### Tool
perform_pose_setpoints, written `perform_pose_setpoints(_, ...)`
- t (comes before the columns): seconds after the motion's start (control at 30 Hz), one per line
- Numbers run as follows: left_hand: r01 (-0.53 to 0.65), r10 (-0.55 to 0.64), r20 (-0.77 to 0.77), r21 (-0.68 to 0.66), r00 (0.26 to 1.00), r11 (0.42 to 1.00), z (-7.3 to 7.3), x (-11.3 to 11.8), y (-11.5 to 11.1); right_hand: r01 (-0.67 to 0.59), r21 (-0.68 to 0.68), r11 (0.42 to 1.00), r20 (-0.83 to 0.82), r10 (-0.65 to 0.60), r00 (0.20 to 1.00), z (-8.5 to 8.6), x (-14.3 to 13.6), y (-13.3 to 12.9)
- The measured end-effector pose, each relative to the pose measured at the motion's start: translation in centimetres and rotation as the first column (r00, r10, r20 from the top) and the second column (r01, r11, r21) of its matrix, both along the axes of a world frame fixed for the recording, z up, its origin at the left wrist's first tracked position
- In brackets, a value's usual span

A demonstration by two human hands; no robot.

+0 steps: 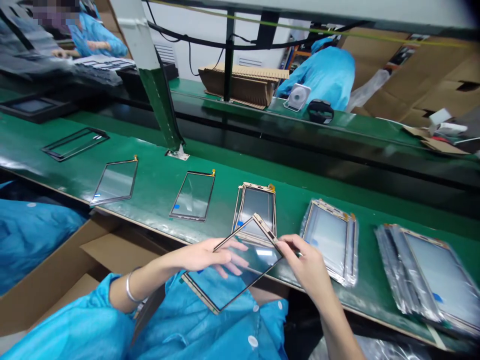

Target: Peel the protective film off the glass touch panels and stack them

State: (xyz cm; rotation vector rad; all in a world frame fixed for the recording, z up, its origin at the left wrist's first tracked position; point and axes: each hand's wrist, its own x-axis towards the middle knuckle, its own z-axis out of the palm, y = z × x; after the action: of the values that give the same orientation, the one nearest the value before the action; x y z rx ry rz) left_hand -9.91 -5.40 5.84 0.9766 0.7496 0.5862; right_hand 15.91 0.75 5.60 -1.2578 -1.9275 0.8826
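Observation:
A framed glass touch panel (247,272) is tilted in front of me, above the bench's near edge. My left hand (215,256) grips its left side, the thumb over the edge and the fingers showing through the glass beneath. At the opposite corner, my right hand (305,260) pinches the frame between thumb and fingers. Just behind lies a small stack of similar panels (258,202), partly hidden by the held one. Right of it is a pile of panels in clear plastic sleeves (330,235). A single panel (194,195) rests to the left.
The green bench (288,200) runs across the view, with a larger sleeved pile (431,270) at right. Further left lie another panel (116,180) and black frames (75,142). A post (157,95) rises from the bench. Below left stands an open cardboard box (52,270). Co-workers in blue (324,72) are beyond.

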Motion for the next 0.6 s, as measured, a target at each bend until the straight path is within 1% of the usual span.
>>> perform_pose_setpoints(0.07, 0.057, -0.055, -0.082, 0.022, 0.995, 0.998, 0.9, -0.4, -0.2, -0.138, 0.135, 0.981, 0.065, 0.131, 0.989, 1.5, -0.3, 0.4)
perform_pose_setpoints(0.13, 0.108, -0.100, -0.166, 0.040, 0.981, 0.993, 1.7, -0.7, -0.5, -0.275, 0.211, 0.938, 0.102, 0.259, 0.960, 3.2, -0.9, 0.7)
perform_pose_setpoints(0.23, 0.149, -0.126, -0.262, 0.068, 0.957, 0.987, 2.6, -0.8, -0.9, -0.431, 0.223, 0.874, 0.206, 0.390, 0.897, 5.0, -1.5, 0.9)
perform_pose_setpoints(0.3, 0.169, -0.141, -0.283, 0.077, 0.949, 0.982, 2.9, -0.8, -1.1, -0.487, 0.198, 0.851, 0.267, 0.432, 0.862, 5.5, -1.7, 0.9)
perform_pose_setpoints(0.37, 0.188, -0.161, -0.279, 0.071, 0.947, 0.980, 3.0, -0.9, -1.1, -0.512, 0.211, 0.833, 0.301, 0.443, 0.845, 5.5, -1.7, 0.8)
perform_pose_setpoints(0.4, 0.199, -0.178, -0.265, 0.057, 0.948, 0.978, 2.9, -0.9, -1.0, -0.516, 0.253, 0.818, 0.312, 0.435, 0.844, 5.5, -1.7, 0.6)
perform_pose_setpoints(0.47, 0.225, -0.220, -0.199, 0.002, 0.955, 0.974, 2.5, -1.2, -0.6, -0.501, 0.387, 0.774, 0.324, 0.395, 0.860, 5.3, -1.4, 0.1)
perform_pose_setpoints(0.5, 0.241, -0.243, -0.139, -0.031, 0.960, 0.970, 2.2, -1.3, -0.3, -0.476, 0.456, 0.752, 0.313, 0.365, 0.877, 5.3, -1.1, -0.2)
perform_pose_setpoints(0.53, 0.258, -0.261, -0.064, -0.058, 0.963, 0.965, 1.8, -1.6, 0.1, -0.435, 0.507, 0.744, 0.277, 0.337, 0.900, 5.4, -0.7, -0.7)
perform_pose_setpoints(0.57, 0.271, -0.271, 0.019, -0.079, 0.962, 0.959, 1.4, -1.9, 0.5, -0.373, 0.526, 0.764, 0.207, 0.311, 0.928, 5.5, -0.1, -1.1)
perform_pose_setpoints(0.6, 0.280, -0.271, 0.096, -0.093, 0.958, 0.955, 1.0, -2.3, 0.9, -0.298, 0.497, 0.815, 0.096, 0.290, 0.952, 5.6, 0.7, -1.7)
